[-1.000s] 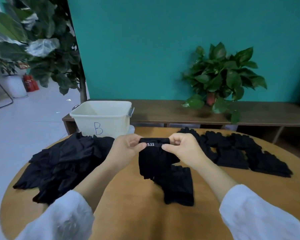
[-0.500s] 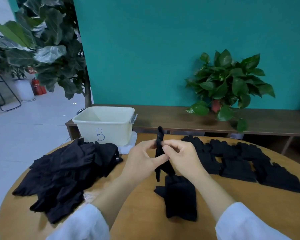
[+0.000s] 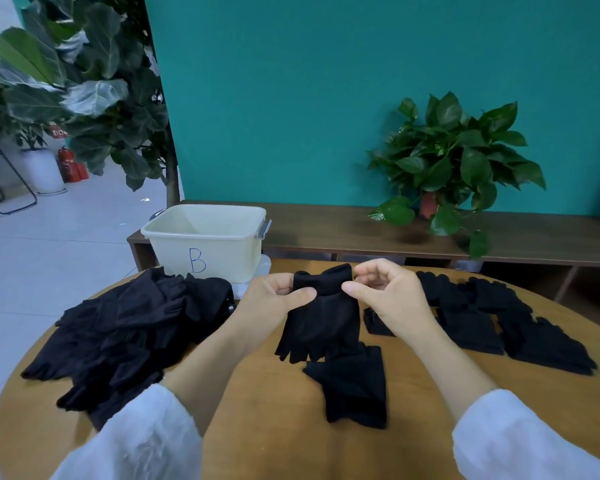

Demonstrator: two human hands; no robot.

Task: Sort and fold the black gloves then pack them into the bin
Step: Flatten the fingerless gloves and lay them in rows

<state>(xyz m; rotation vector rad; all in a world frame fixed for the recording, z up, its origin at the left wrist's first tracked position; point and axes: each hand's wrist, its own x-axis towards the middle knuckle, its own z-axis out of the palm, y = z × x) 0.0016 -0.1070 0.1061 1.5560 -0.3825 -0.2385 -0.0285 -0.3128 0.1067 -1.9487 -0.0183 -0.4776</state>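
White sleeves [image 3: 142, 434] frame the bottom of the view, and both forearms reach forward over the round wooden table [image 3: 278, 445] to a single black glove [image 3: 321, 317] held up by its cuff. Just below the grip, nearer the person, a folded glove [image 3: 355, 389] lies flat on the wood, probably the partner set down so the raised one can be matched to it. The left hand [image 3: 274, 303] pinches the left side of the cuff, thumb across the front, and the right hand [image 3: 385, 296] has its thumb and curled fingers at the right side of the cuff, though whether they clamp the fabric or only touch it is hard to tell. Held that way, the glove hangs with its fingers pointing down, which seems meant to let it straighten so its side and shape can be checked before folding. To the left of the grip sits a loose heap of black gloves [image 3: 125, 337], apparently the unsorted stock kept within easy reach. To the right of the grip, flat gloves [image 3: 499, 317] lie side by side, likely those already sorted. Beyond the grip and slightly left stands the cream bin [image 3: 205, 244] marked B, open-topped with no gloves visible inside, so packing looks not yet begun. Farther back are a low wooden bench [image 3: 343, 233], a potted plant [image 3: 454, 161] and a teal wall [image 3: 291, 81].
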